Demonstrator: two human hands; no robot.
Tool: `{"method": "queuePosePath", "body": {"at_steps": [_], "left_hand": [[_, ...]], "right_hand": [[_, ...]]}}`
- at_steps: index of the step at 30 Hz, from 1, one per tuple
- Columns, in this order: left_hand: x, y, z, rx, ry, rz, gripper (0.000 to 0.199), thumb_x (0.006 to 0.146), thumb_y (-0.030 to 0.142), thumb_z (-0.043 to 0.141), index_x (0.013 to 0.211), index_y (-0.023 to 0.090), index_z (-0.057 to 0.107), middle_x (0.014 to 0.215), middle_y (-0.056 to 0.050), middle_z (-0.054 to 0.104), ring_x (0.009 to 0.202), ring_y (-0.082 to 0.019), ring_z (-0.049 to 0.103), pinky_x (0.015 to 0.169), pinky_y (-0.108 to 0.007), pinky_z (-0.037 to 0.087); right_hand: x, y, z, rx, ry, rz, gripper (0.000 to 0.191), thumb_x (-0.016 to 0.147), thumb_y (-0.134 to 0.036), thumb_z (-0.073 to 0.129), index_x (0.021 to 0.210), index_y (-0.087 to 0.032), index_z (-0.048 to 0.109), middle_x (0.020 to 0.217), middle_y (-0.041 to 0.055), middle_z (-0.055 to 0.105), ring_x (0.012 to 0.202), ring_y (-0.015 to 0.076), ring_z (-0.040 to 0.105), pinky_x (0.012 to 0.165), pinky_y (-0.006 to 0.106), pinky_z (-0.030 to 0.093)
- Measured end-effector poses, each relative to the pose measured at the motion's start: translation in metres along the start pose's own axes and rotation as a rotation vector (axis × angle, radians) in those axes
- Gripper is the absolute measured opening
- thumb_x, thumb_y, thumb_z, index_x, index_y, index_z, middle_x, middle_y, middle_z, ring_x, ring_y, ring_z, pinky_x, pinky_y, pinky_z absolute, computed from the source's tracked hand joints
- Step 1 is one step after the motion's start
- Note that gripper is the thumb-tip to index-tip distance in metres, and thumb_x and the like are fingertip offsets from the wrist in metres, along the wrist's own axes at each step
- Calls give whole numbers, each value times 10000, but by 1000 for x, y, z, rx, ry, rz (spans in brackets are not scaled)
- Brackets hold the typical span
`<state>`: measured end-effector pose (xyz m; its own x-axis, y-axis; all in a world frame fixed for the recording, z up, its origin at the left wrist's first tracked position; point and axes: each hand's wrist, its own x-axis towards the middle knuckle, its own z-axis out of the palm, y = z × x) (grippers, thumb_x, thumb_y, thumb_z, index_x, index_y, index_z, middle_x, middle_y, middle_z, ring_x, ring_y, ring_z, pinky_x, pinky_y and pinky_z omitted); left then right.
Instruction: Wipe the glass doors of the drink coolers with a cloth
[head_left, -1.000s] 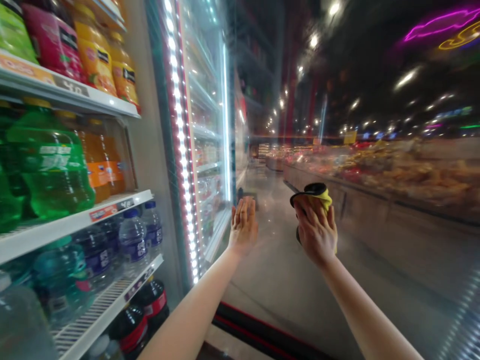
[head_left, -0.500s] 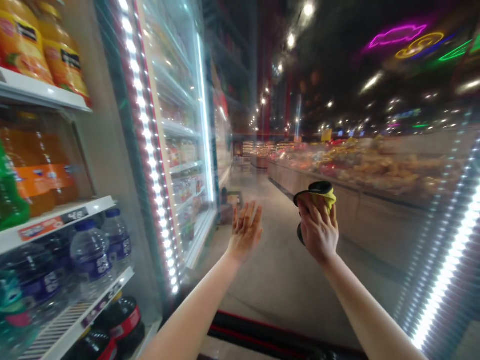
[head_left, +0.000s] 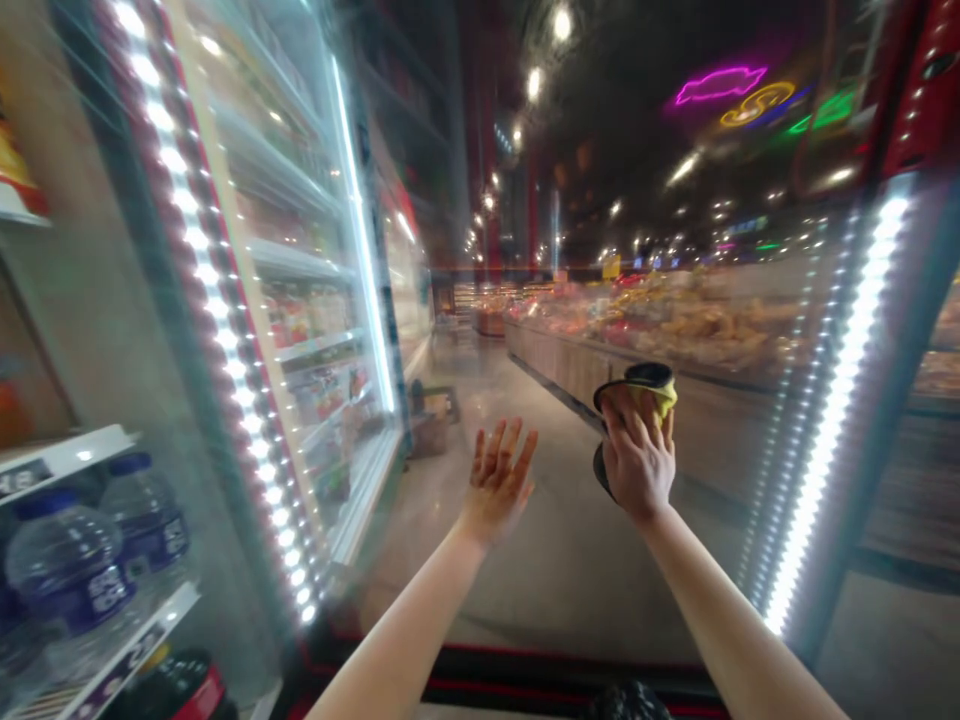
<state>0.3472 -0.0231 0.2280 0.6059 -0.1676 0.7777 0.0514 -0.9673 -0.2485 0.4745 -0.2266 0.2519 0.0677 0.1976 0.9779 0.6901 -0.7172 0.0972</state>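
Observation:
A glass door (head_left: 570, 560) of a lit drinks cooler stands before me. My right hand (head_left: 640, 455) holds a yellow and black cloth (head_left: 664, 392), bunched under the fingers and palm, up at the glass. To its left, my left hand (head_left: 499, 480) is open with fingers spread and nothing in it. That palm faces the door; whether it touches the glass I cannot tell. Dark folds of the cloth stick out above and left of the right hand.
Bright LED strips (head_left: 225, 330) run along the left and right door edges. Shelves at lower left hold water bottles (head_left: 71, 560) and a dark soda bottle (head_left: 169, 690). Through the glass show a shop aisle, a long display of goods (head_left: 675, 310) and neon signs (head_left: 720, 85).
My view has turned right, so the shelves slide off to the left and the right door edge shows more. The left hand sits slightly lower and nearer the right hand, which keeps the cloth.

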Motion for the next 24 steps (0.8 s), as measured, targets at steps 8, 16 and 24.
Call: {"method": "queuePosePath", "body": {"at_steps": [8,16,24], "left_hand": [[29,24,6,-1,-12,92,1018,869,376,710,1636,211,61,1681,-138,229,1571,-324,102,1273,-585,167],[72,56,14,-45,-19,198,1071,811,408,786,1632,252,115,1684,-110,233,1572,-317,72,1274,-578,166],[82,62,28,-33,40,205,1109,764,359,840,1625,269,148,1658,-123,288,1568,-299,114,1271,-592,118]], "right_hand": [[-22,7,-1,33,-173,-271,534,958,-137,495,1475,-270,531,1468,35,594,1452,256,416,1267,511,239],[-33,52,-5,-49,62,238,690,954,-150,442,1617,-229,266,1603,127,413,1518,355,290,1155,621,384],[-21,64,3,-19,-73,59,715,932,-114,436,1613,-260,275,1583,108,448,1474,330,376,1163,569,393]]}}
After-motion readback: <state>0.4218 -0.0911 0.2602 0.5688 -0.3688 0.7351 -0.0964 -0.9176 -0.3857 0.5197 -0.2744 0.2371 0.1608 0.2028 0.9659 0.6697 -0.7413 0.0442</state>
